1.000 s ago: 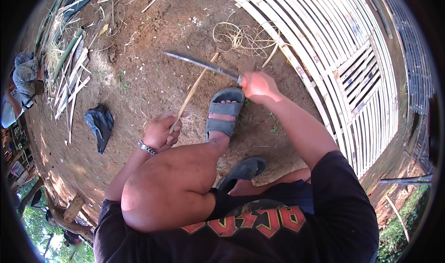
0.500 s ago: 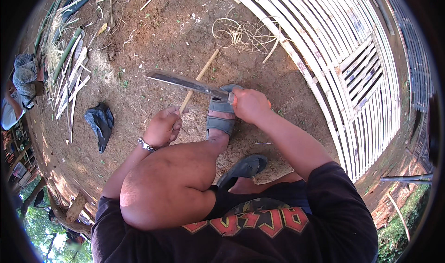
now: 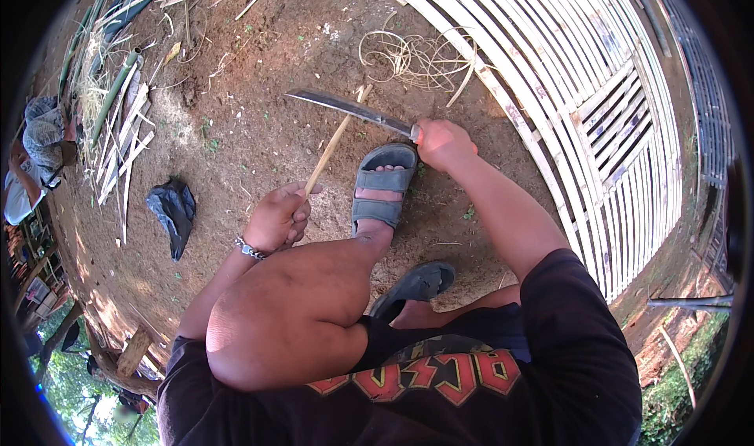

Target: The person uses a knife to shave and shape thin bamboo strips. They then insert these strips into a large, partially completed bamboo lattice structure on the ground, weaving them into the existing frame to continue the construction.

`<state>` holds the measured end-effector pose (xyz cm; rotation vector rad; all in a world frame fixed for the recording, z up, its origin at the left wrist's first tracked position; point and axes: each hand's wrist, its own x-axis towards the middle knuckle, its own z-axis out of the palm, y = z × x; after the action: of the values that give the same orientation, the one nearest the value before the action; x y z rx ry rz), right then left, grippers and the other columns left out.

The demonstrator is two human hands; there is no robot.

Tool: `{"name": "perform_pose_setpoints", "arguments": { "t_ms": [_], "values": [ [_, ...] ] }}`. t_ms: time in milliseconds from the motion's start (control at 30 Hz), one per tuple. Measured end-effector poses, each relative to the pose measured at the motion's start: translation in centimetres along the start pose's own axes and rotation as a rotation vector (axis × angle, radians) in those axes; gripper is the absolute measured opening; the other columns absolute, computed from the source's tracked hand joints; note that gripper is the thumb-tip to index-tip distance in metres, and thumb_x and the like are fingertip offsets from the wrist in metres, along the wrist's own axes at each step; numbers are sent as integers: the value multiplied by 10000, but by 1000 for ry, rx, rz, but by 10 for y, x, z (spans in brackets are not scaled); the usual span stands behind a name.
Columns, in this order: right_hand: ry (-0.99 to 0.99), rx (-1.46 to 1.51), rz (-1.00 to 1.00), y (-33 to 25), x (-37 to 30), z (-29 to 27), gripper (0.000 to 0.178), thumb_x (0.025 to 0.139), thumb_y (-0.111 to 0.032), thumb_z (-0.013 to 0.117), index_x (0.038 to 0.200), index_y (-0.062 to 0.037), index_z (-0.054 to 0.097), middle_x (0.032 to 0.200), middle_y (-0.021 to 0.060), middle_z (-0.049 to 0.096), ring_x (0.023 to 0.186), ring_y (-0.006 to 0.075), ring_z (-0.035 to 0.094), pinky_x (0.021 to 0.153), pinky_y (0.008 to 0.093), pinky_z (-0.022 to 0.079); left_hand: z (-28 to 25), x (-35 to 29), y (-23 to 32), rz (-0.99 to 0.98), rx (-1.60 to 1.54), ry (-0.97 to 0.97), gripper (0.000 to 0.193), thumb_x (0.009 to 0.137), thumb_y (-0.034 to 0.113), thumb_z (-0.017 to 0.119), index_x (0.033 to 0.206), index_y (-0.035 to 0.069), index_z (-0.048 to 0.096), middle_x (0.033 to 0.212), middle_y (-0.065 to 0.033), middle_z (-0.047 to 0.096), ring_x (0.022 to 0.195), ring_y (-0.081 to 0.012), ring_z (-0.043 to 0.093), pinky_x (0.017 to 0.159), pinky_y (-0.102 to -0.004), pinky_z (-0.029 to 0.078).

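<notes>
Between the fingers of my left hand (image 3: 276, 216) is the near end of a thin, pale bamboo strip (image 3: 331, 150), which slants up and away to the right. My right hand (image 3: 446, 145) is wrapped round the handle of a machete (image 3: 353, 110). Its long dark blade points left and crosses the strip near the far end; whether it presses on the strip I cannot tell. Just under the blade and right of the strip is my sandalled foot (image 3: 385, 180). A metal chain bracelet (image 3: 250, 249) circles my left wrist.
A large slatted bamboo panel (image 3: 542, 77) lies at the right. Beyond my foot is a tangle of thin strips (image 3: 416, 59). Split bamboo pieces (image 3: 126, 143) and a black plastic bag (image 3: 172, 216) lie on the soil at the left. Another person (image 3: 35, 159) sits at the far left.
My right hand has moved the machete away from me and to the right, so its blade now crosses nearer the strip's far end. My left hand keeps its hold, almost unmoved.
</notes>
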<state>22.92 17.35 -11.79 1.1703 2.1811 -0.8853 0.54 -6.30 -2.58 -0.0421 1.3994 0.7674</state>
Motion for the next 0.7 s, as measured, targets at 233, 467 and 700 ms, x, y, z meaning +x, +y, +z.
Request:
{"name": "perform_pose_setpoints", "arguments": {
  "t_ms": [233,467,700],
  "values": [
    [-16,-69,17,14,21,-5,232,895,-119,586,1108,-131,675,1096,149,730,1070,344,693,908,459,542,-3,-1,0,-16,-106,-11,363,1050,142,401,1340,-35,527,723,32,475,437,-53,382,402,-212,332],
    [-7,-77,93,9,27,-7,257,888,-91,592,1125,-115,689,1116,139,733,1083,345,697,908,455,556,-7,-1,-2,30,12,1,370,1058,156,395,1342,-31,542,723,31,472,444,-51,378,406,-210,335],
    [30,-79,65,27,41,5,268,876,-89,613,1134,-115,684,1117,145,730,1076,347,697,905,459,557,-34,-24,-18,8,25,8,344,1049,152,437,1318,-15,569,674,31,476,449,-47,377,416,-205,337]
  ]
}}
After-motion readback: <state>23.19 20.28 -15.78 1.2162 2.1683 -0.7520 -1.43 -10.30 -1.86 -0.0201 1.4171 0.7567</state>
